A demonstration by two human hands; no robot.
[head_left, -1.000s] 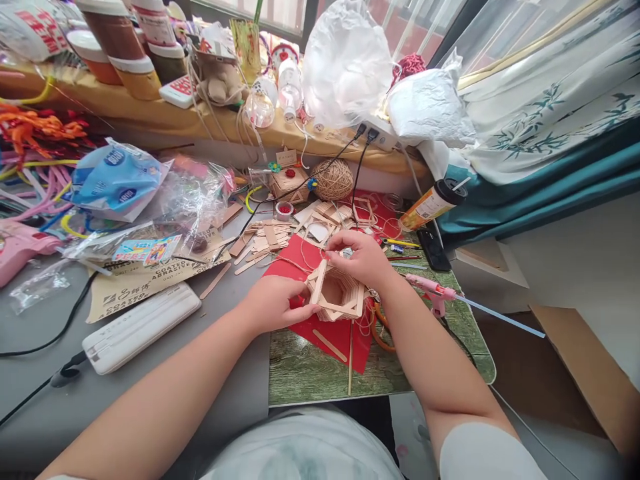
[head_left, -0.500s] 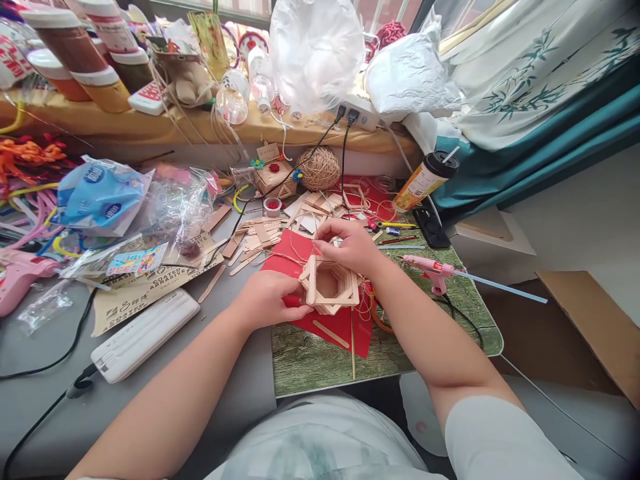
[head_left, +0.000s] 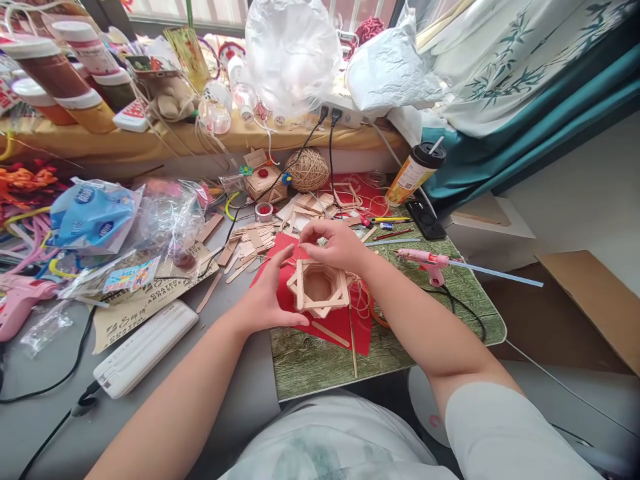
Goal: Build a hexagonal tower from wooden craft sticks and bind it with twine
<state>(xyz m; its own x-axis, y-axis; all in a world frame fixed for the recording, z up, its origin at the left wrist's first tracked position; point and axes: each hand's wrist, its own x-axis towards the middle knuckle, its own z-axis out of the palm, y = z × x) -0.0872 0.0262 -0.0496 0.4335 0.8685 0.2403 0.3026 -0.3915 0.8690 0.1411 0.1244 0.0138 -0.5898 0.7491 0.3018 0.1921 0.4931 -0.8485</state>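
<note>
A many-sided cup of stacked craft sticks (head_left: 323, 308) stands on a red sheet (head_left: 361, 340), its hollow facing up. My left hand (head_left: 263, 297) is at its left side, thumb and forefinger spread apart with nothing visible between them. Behind the cup, my right hand (head_left: 336, 248) has thumb and fingers pinched on thin twine, which trails left and back. More loose twine (head_left: 361, 293) lies right of the cup. A single craft stick (head_left: 330, 333) and a thin wooden rod (head_left: 353, 343) lie in front of it.
A pink glue gun (head_left: 429, 263) with a long glue stick lies to the right, near a phone (head_left: 425, 220) and a drink cup (head_left: 415, 175). Behind are loose craft sticks (head_left: 255, 239) and a twine ball (head_left: 307, 169). At left lies a white power strip (head_left: 145, 348).
My left hand has loosened from the cup's left side, its thumb and forefinger spreading apart. My right hand stays pinched behind the cup. The whole view has shifted slightly.
</note>
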